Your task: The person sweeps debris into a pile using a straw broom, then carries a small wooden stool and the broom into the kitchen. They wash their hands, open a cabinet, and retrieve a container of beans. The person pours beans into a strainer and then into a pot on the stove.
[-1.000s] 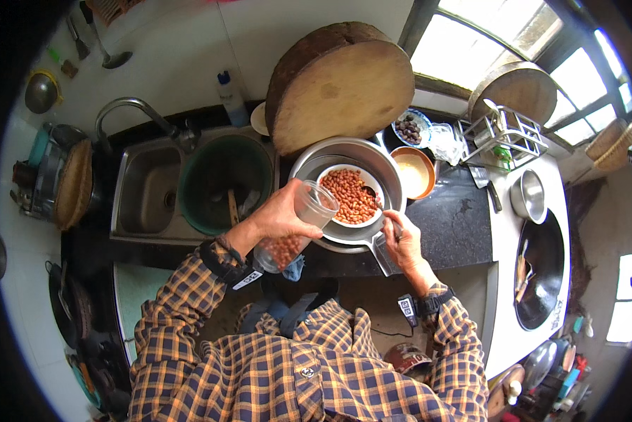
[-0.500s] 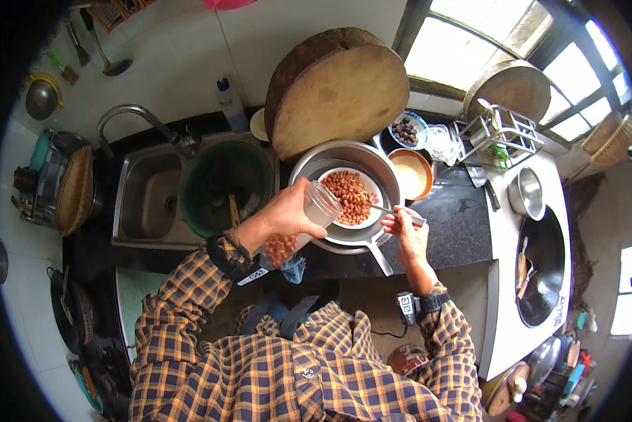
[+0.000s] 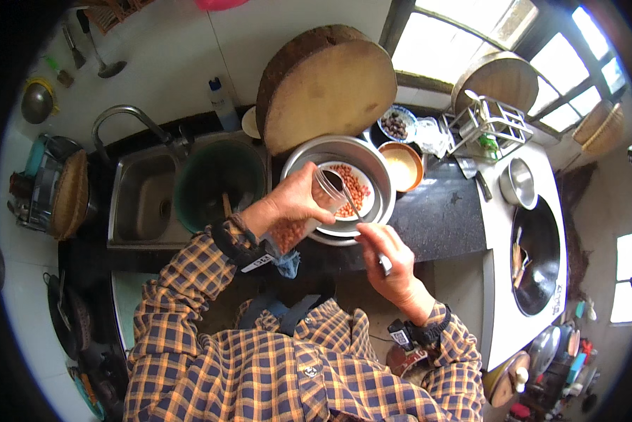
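My left hand point(image 3: 292, 199) grips a clear plastic jar point(image 3: 285, 236) tilted on its side, with reddish-brown peanuts inside. Its open mouth leans over a white plate point(image 3: 368, 205) that sits in a wide metal pan point(image 3: 381, 167). Loose peanuts point(image 3: 356, 188) lie spread on the plate, partly hidden behind the jar. Closed around the handle of a metal spoon point(image 3: 351, 202), my right hand point(image 3: 393, 266) stays at the pan's near right side. The spoon's bowl reaches the jar's mouth; I cannot tell whether it holds peanuts.
Left of the pan, a green basin point(image 3: 221, 179) stands in a steel sink point(image 3: 147, 200). A thick round chopping block point(image 3: 330, 91) leans behind. Rightward are an orange-rimmed bowl point(image 3: 402, 169), a bowl of dark pieces point(image 3: 398, 125), a cleaver point(image 3: 474, 174) and a wok point(image 3: 537, 260).
My right hand has drawn nearer to me, and the spoon's bowl has gone from the peanuts on the plate to the jar's mouth. The peanuts lie flatter on the plate.
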Tool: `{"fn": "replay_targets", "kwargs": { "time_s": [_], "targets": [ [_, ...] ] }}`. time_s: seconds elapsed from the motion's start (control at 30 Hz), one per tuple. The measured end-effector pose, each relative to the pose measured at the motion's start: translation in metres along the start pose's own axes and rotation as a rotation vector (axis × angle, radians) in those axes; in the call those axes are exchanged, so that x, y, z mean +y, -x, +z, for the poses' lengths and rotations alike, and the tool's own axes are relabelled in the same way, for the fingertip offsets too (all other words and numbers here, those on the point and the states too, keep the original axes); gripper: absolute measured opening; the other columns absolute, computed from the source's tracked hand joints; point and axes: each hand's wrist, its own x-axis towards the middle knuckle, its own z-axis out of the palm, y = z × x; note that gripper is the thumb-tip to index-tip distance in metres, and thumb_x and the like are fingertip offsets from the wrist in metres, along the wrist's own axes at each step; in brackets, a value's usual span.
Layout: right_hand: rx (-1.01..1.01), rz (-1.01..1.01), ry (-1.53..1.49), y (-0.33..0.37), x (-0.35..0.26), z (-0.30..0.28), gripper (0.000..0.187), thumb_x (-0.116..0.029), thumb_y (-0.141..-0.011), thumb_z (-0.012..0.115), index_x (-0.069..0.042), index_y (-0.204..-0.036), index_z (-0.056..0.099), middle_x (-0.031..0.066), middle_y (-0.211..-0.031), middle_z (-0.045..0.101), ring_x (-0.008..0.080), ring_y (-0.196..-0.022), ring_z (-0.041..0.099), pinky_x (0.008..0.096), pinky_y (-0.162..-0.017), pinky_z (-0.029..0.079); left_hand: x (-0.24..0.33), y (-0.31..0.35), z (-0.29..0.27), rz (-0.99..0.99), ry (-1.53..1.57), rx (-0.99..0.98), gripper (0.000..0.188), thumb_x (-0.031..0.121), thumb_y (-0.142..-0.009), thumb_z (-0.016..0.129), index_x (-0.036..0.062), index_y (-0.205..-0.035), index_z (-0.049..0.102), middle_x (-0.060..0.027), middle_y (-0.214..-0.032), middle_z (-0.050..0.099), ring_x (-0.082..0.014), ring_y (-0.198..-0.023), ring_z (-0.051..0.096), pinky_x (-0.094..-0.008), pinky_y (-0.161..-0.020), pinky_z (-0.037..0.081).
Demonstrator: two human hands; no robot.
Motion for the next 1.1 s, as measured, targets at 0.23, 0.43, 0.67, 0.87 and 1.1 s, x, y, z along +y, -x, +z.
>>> {"fn": "replay_targets", "kwargs": {
  "time_s": [0.23, 0.43, 0.67, 0.87, 1.1],
  "targets": [
    [-0.002, -0.21, 0.128, 0.0, 0.016, -0.02, 0.034, 0.012, -0.084, 0.061, 0.002, -0.117, 0.063, 0.0191, -0.103, 0.066, 0.0318, -0.09, 0.069, 0.0358, -0.081, 0.055, 0.004, 0.015, -0.013, 0.119, 0.242, 0.015, 0.092, 0.03, -0.053, 0.094, -0.0024, -0.125, 0.047, -0.0172, -0.118, 0.06, -0.0259, -0.115, 0.059, -0.0373, -0.1, 0.046],
    [0.26, 0.217, -0.279, -0.009, 0.08, -0.006, 0.024, 0.002, -0.098, 0.054, 0.004, -0.121, 0.061, 0.0106, -0.103, 0.066, 0.0157, -0.091, 0.067, 0.0277, -0.083, 0.054, 0.012, 0.051, -0.028, 0.266, 0.388, -0.039, 0.098, 0.014, -0.053, 0.094, 0.0045, -0.136, 0.043, -0.0091, -0.124, 0.058, -0.0208, -0.123, 0.054, -0.0361, -0.108, 0.043],
    [-0.089, -0.099, 0.339, -0.015, 0.146, 0.018, 0.035, 0.002, -0.089, 0.061, -0.008, -0.122, 0.061, 0.0181, -0.111, 0.064, 0.0378, -0.098, 0.066, 0.042, -0.082, 0.054, 0.023, 0.079, -0.039, 0.272, 0.492, 0.112, 0.103, 0.016, -0.054, 0.096, 0.0033, -0.139, 0.039, -0.0107, -0.133, 0.053, -0.0205, -0.128, 0.051, -0.0386, -0.114, 0.037],
    [-0.224, -0.145, 0.334, -0.019, 0.159, 0.014, 0.036, 0.005, -0.083, 0.062, -0.006, -0.118, 0.061, 0.0179, -0.108, 0.064, 0.038, -0.098, 0.064, 0.0426, -0.083, 0.054, 0.023, 0.08, -0.038, 0.341, 0.589, 0.279, 0.103, 0.016, -0.054, 0.095, 0.0028, -0.139, 0.037, -0.012, -0.134, 0.051, -0.0226, -0.129, 0.05, -0.0395, -0.113, 0.038],
    [-0.014, 0.242, -0.006, -0.001, 0.158, 0.02, 0.017, -0.007, -0.097, 0.06, -0.002, -0.112, 0.065, 0.007, -0.085, 0.069, 0.0127, -0.074, 0.067, 0.0276, -0.069, 0.055, 0.021, 0.071, -0.022, 0.321, 0.451, 0.301, 0.098, 0.008, -0.058, 0.09, 0.0047, -0.139, 0.036, -0.0117, -0.134, 0.05, -0.0234, -0.13, 0.049, -0.0388, -0.112, 0.04]
  ]
}}
